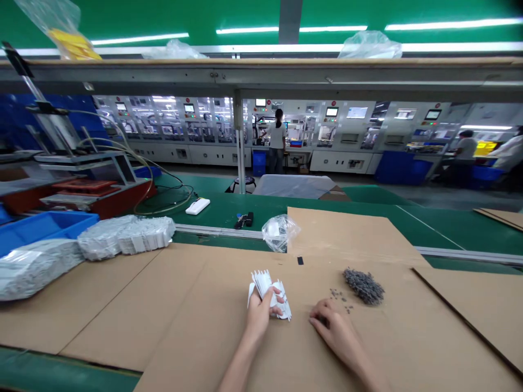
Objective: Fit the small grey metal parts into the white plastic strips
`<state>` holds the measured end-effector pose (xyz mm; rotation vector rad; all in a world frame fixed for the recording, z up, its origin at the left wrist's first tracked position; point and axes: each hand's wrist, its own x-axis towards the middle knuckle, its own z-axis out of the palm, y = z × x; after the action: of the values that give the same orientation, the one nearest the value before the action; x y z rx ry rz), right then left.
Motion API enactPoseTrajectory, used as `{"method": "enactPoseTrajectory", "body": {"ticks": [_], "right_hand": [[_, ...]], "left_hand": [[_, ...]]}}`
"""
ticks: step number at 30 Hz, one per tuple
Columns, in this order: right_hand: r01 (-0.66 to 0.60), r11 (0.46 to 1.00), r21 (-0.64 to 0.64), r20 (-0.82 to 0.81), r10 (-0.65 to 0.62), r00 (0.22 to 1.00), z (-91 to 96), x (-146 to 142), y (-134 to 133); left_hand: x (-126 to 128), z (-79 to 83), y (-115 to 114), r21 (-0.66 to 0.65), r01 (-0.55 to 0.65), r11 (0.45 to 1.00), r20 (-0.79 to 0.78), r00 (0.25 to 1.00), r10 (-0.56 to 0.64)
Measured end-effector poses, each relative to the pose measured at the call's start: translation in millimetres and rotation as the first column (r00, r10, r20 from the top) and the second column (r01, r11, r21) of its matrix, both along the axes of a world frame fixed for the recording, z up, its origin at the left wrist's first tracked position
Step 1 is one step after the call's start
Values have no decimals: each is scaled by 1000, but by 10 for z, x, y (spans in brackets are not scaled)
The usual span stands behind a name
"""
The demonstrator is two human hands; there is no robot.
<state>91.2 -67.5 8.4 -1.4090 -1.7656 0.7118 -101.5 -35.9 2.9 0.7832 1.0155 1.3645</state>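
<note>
My left hand (pixel 261 309) is closed around a fanned bundle of thin white plastic strips (pixel 262 281), held just above the cardboard (pixel 229 337). To its right, my right hand (pixel 330 324) is low over the same cardboard, its fingers curled and thumb close to the forefinger. Whatever may be between those fingertips is too small to make out. Several loose small grey parts (pixel 337 294) are scattered just beyond the right hand. Past them sits a heap of the same grey pieces (pixel 364 286).
At the left are wrapped bundles of white pieces (pixel 126 237), a blue bin (pixel 49 226) and a press fixture (pixel 81 163). A crumpled clear bag (pixel 280 233), a black clip-like item (pixel 244 220) and a white device (pixel 198 206) lie farther back. A person (pixel 277 136) stands by distant machines.
</note>
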Motion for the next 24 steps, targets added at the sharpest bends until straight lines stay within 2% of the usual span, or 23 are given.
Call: {"method": "enactPoseTrajectory", "body": {"ticks": [4,8,12,15,18,24], "right_hand": [[83,996,14,-20,-83,996,2,121,118],[211,974,-77,-232,-223,947,107,288,205],[147,973,-175,-430,-210,878,147,291,252],[113,961,-252,-453,-221,864,61,219,273],[69,925,-373,-458,-248,854,-12,172,266],[1,925,-379,-514,-212,831,37,216,220]], "left_hand": [[19,64,-46,-47,64,997,-62,996,-67],[33,111,-64,-70,123,990,-113,985,-130],[29,136,-69,-62,137,989,-142,979,-144],[21,144,-71,-60,105,993,-136,984,-112],[19,132,-70,-59,66,996,-128,989,-74],[27,109,-65,-50,57,997,-148,987,-64]]}}
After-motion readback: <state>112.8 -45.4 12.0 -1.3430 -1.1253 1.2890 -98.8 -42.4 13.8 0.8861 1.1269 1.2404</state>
